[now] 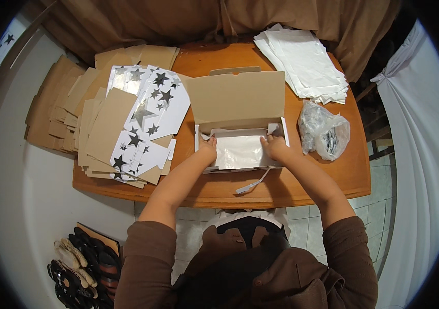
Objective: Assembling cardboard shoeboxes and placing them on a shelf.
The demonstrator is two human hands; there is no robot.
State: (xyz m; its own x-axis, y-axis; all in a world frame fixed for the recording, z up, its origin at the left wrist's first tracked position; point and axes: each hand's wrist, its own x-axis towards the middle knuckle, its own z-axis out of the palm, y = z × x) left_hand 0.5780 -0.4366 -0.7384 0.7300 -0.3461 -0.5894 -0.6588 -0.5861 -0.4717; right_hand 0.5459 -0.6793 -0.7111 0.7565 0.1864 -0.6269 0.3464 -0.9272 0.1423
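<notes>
An open cardboard box (pixel 240 123) sits in the middle of the round wooden table (pixel 353 175), its lid flap standing up toward the far edge. Both hands reach inside it. The left hand (pixel 208 149) presses on the white tissue paper (pixel 240 150) at the box's left end, and the right hand (pixel 275 147) presses at the right end, fingers curled down onto the paper. Flat star-printed boxes (pixel 147 116) pile along the table's left edge. A sheet stack (pixel 304 62) lies at the far right, a plastic bag (pixel 324 131) just right of the box.

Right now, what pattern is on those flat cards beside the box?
Dark stars on white, on the flat cards left of the open box. The head view shows it.
</notes>
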